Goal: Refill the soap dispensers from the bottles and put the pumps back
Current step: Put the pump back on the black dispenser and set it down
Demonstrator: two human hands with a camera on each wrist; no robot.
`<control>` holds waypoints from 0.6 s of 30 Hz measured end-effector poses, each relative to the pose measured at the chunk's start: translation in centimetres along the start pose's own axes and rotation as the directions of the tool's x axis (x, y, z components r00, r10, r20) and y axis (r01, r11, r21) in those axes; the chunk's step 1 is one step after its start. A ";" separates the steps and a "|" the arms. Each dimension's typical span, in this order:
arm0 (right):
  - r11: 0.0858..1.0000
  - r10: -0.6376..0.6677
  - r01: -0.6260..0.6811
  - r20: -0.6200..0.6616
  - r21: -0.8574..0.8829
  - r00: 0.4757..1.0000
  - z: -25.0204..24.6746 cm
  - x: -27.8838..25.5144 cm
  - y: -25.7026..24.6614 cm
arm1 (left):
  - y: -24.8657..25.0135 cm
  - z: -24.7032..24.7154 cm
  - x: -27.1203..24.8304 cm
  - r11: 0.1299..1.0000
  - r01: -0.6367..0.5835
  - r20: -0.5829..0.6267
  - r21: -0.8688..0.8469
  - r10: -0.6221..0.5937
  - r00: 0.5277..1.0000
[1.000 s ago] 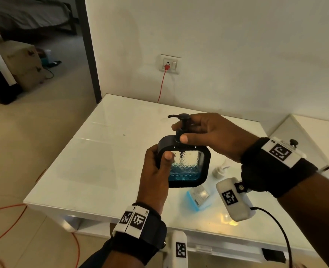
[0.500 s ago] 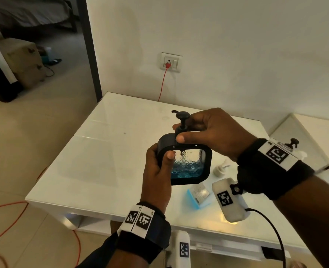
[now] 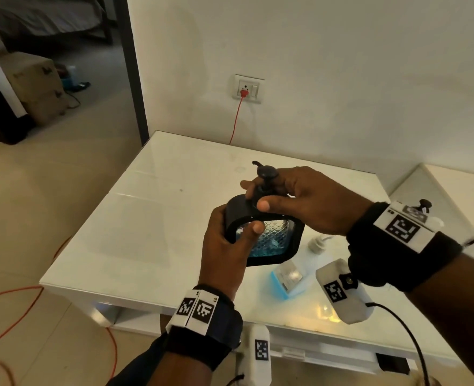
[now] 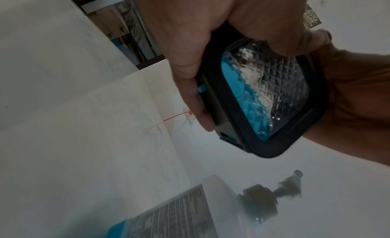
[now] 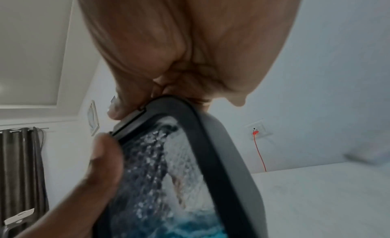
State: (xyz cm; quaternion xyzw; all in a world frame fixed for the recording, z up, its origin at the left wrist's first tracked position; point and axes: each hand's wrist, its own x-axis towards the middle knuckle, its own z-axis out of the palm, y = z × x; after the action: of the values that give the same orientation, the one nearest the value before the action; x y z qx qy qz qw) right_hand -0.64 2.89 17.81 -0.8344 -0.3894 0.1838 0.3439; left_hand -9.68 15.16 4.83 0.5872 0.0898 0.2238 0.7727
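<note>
- Left hand (image 3: 224, 246) grips soap dispenser (image 3: 274, 240) by its black frame, thumb on the textured glass front; held in air above white table (image 3: 146, 218), tilted.
- Dispenser approx. half full of blue liquid (image 4: 238, 98), foam on top.
- Right hand (image 3: 305, 201) w/ fingers curled round the black pump (image 3: 265, 174) at dispenser neck, thumb at front; pump seated in the neck, nozzle pointing left.
- Refill bottle (image 3: 287, 277), blue w/ label, on table under the dispenser, prob. lying on its side; view blurry.
- Its pump (image 4: 274, 196) on.
- Red cable (image 3: 237, 118) plugged into wall socket (image 3: 248, 89).
</note>
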 end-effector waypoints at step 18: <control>0.985 0.041 -0.050 0.057 0.163 0.998 -0.8 -0.4 -1.0 | 0.6 -0.5 0.3 0.999 -0.037 -0.009 0.019 0.037 0.999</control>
State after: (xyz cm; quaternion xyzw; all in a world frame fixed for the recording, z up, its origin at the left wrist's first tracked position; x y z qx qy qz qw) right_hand -0.96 2.67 19.07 -0.8068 -0.3627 0.2452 0.3967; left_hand -9.75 15.86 5.29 0.5948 0.0848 0.2400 0.7625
